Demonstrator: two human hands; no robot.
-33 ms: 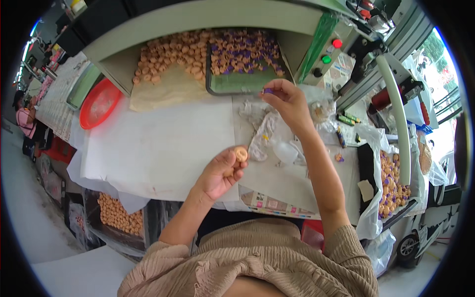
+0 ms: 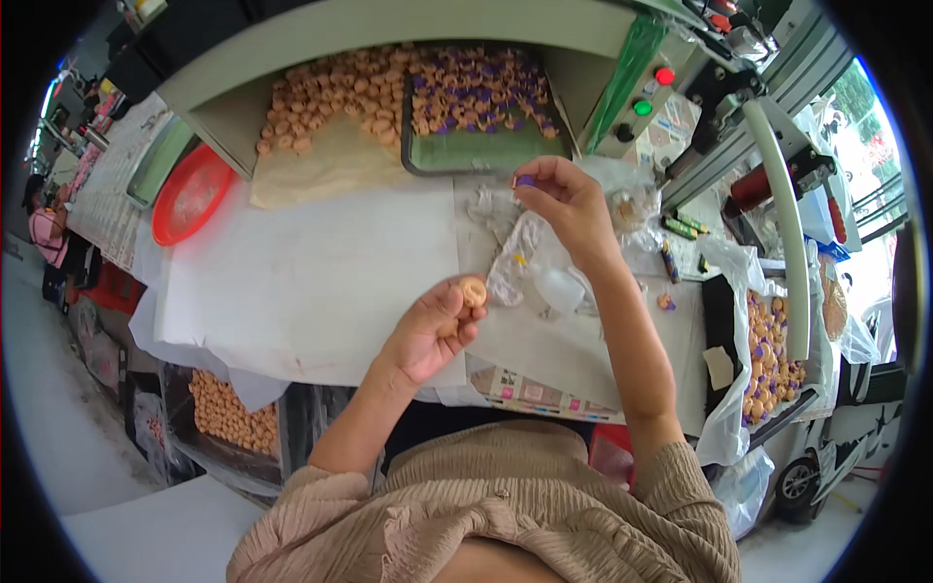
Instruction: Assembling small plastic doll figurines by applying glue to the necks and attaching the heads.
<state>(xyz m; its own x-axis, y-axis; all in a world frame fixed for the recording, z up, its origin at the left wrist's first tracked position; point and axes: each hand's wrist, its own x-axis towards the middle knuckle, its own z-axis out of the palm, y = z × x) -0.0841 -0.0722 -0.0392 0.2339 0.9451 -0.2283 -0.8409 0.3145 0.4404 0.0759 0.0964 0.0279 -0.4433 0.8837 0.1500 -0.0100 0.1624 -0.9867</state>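
Over the front of the white-covered worktable, my left hand (image 2: 432, 328) is closed around a small round peach-coloured plastic piece (image 2: 473, 291). A hollow shows on the upturned side of that piece. Farther off and to the right, my right hand (image 2: 569, 199) pinches a little purple-and-peach part (image 2: 523, 182) between thumb and forefinger. The two pieces are well apart. Just beyond my right hand lies a black-rimmed green tray (image 2: 466, 155), its back part heaped with similar purple-and-peach parts (image 2: 476, 92). Left of the tray, many round peach pieces (image 2: 335, 92) are piled on brown paper (image 2: 326, 175).
A red basin (image 2: 190, 199) sits at the left. Crumpled clear plastic (image 2: 554, 287) lies between my arms. On the right stand a lever press (image 2: 768, 185) and a lined box of joined pieces (image 2: 768, 360). A crate of peach pieces (image 2: 233, 413) is below left. Someone sits far left.
The view has shifted slightly, so the shelf and tray appear a little higher. Both hands keep their holds in nearly the same places.
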